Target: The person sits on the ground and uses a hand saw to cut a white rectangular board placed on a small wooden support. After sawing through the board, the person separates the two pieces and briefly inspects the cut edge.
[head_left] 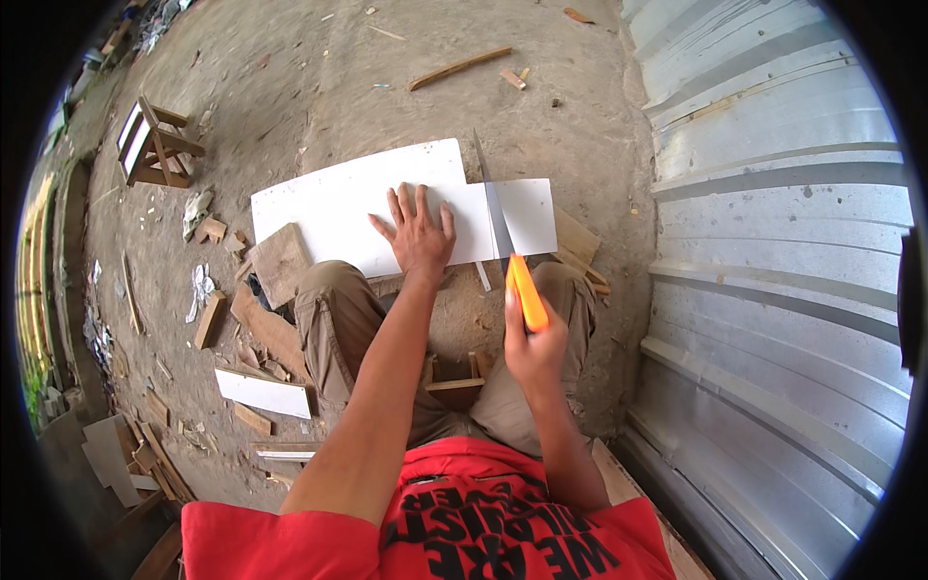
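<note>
My left hand (420,232) lies flat with fingers spread on a large white board (329,198) in front of my knees. At its right end, a narrower white panel (530,217) sticks out past the large board's edge. My right hand (536,343) is wrapped round the orange handle of a hand saw (499,217). The saw's blade points away from me and crosses the white panel, its tip reaching past the far edge. A thin dark line runs along the panel beside the blade. What props the boards up is mostly hidden beneath them.
A small wooden stool (159,145) stands at the far left. Wood offcuts (211,319) and a white-faced strip (263,391) litter the floor by my left leg. A corrugated metal wall (773,242) runs along the right. A long wood stick (459,69) lies ahead.
</note>
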The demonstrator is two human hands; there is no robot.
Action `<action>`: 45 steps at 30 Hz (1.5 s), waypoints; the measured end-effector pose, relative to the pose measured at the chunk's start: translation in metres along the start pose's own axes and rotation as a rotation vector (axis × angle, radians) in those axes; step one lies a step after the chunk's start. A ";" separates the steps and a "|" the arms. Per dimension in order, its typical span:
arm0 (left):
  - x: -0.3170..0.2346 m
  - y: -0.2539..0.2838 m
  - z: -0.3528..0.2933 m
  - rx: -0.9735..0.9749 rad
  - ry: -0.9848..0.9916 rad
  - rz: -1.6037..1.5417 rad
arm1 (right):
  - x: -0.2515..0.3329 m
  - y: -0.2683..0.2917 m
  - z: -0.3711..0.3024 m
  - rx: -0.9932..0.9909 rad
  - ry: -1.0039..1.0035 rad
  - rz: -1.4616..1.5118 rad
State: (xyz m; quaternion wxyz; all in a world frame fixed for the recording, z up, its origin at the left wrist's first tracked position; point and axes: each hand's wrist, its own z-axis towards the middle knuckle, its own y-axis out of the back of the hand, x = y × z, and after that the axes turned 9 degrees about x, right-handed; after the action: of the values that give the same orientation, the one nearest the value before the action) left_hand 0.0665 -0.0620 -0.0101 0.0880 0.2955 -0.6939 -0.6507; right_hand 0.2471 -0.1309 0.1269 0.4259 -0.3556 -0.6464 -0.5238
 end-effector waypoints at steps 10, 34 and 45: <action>-0.006 -0.003 0.007 -0.066 -0.009 -0.036 | -0.039 -0.040 0.044 -0.061 0.071 -0.024; -0.005 -0.003 0.012 -0.081 -0.009 -0.029 | -0.028 -0.033 0.040 -0.015 0.061 0.026; 0.001 -0.006 0.003 -0.070 -0.009 -0.041 | 0.001 0.020 -0.062 0.104 -0.184 0.151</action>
State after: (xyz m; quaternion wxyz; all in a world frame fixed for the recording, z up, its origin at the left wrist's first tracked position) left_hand 0.0663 -0.0597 -0.0165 0.0818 0.3035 -0.6649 -0.6776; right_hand 0.2756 -0.1878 0.1412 0.4209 -0.4272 -0.6804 -0.4213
